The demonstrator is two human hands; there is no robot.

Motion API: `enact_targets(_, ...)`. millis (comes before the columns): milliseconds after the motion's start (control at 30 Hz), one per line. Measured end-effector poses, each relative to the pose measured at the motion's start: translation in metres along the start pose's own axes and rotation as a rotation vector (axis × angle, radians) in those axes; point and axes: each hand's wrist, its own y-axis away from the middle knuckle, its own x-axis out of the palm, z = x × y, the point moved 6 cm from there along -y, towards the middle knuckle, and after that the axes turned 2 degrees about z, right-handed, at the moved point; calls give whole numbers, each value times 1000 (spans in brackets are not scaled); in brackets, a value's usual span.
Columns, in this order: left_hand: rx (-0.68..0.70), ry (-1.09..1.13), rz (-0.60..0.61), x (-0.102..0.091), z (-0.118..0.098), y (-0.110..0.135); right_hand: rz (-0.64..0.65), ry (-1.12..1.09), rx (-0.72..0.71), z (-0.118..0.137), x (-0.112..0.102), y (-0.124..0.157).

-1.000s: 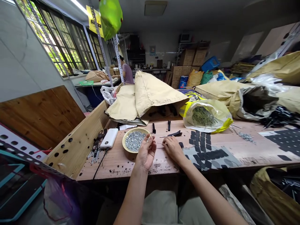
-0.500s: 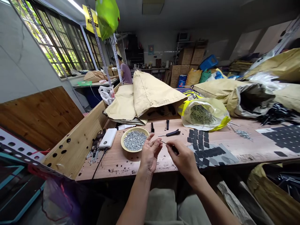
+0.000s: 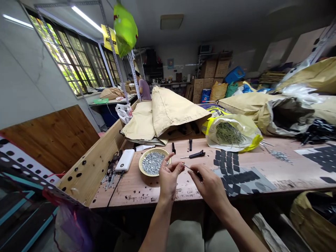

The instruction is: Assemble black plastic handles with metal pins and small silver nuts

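My left hand (image 3: pixel 168 176) hovers just right of a yellow bowl (image 3: pixel 141 169) filled with small silver nuts (image 3: pixel 152 162). Its thumb and forefinger are pinched together on something too small to make out. My right hand (image 3: pixel 208 183) grips a thin metal pin with a black end (image 3: pixel 193 170), whose tip points left toward the left fingertips. Both hands are held a little above the front of the wooden workbench (image 3: pixel 147 187).
A white power bank (image 3: pixel 125 160) and loose screws (image 3: pixel 110 175) lie left of the bowl. Black tools (image 3: pixel 196 154) lie behind the hands, black foam pads (image 3: pixel 231 168) to the right. A plastic bag of nails (image 3: pixel 231 133) and brown paper sacks (image 3: pixel 170 108) fill the back. A person stands far off.
My right hand lifted the pin off the bench and brought it toward the left hand. The left hand drew back from the bowl's rim with its fingers pinched.
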Motion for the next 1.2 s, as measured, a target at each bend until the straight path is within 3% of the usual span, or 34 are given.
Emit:
enact_targets(167, -48, -52, 71, -1, 9, -2, 39, -96, 23, -9, 16, 3)
enact_targets(233, -59, -117, 102, -5, 11, -7, 37, -106, 82, -23, 19, 9)
enact_targets(300, -27, -205, 14, -21, 6, -15, 14, -64, 203, -55, 12, 20)
enact_targets(367, 59, -325, -171, -48, -6, -23, -11, 45, 371, -105, -7, 36)
enact_targets(433, 162, -553, -297, -72, -22, -31, -38, 239, 550, -162, -37, 56)
enact_targets(500, 204, -983, -289, -85, -31, -41, -86, 453, 678, -207, -69, 77)
enact_targets(567, 152, -1501, -235, -90, -28, -53, -131, 597, 720, -232, -91, 95)
enact_targets(633, 86, -1618, -163, -93, -22, -64, -59, 534, 659, -239, -91, 102)
enact_targets(733, -3, -1664, -93, -90, -15, -77, 113, 303, 506, -231, -72, 99)
enact_targets(867, -77, -1690, -43, -84, -15, -85, -108, 466, 625, -227, -87, 99)
enact_targets(900, -86, -1694, -39, -83, -16, -86, -96, 448, 605, -225, -86, 98)
enact_targets(1000, -108, -1702, -36, -82, -16, -86, 108, 252, 470, -221, -71, 93)
enact_targets(1133, -114, -1708, -41, -83, -16, -84, -83, 421, 610, -225, -84, 98)
enact_targets(1200, -106, -1700, -59, -83, -18, -81, 11, 347, 539, -222, -76, 98)
